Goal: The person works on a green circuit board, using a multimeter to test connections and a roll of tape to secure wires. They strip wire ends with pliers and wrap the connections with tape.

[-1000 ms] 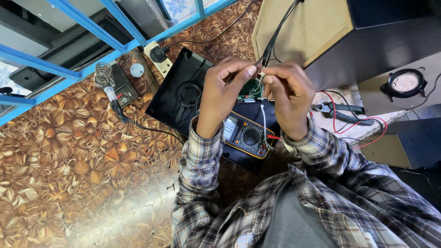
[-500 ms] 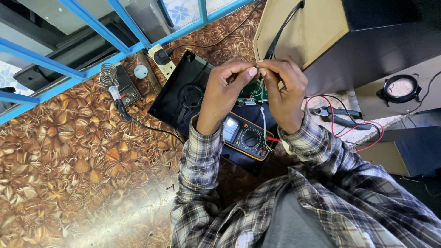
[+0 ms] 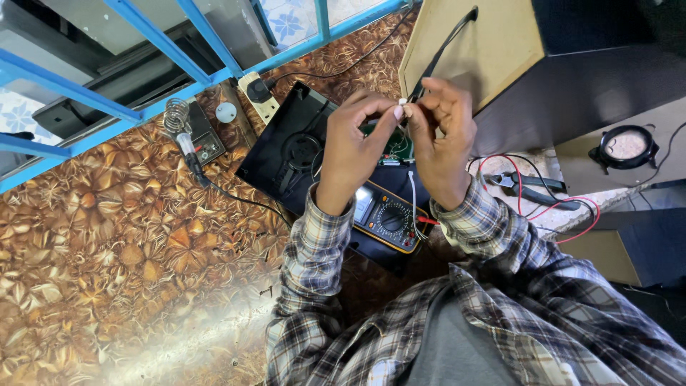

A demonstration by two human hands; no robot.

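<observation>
My left hand (image 3: 354,146) and my right hand (image 3: 443,139) meet fingertip to fingertip over a black panel (image 3: 289,161). Between the fingertips both hands pinch a small white connector (image 3: 403,103) on thin white wires (image 3: 413,196) that hang down. A green circuit board (image 3: 397,148) shows just behind the hands. Under my wrists lies a yellow-edged multimeter (image 3: 386,218) with a round dial. Plaid sleeves cover both forearms.
A soldering iron in a coil stand (image 3: 180,129) sits at the left, with a white power strip (image 3: 259,96) beyond it. A tan speaker box (image 3: 471,50) stands behind the hands. Pliers (image 3: 532,187) and red wires (image 3: 572,211) lie at the right, near a round speaker driver (image 3: 624,146).
Both hands have risen slightly and closed together on the white connector; the view has shifted a little.
</observation>
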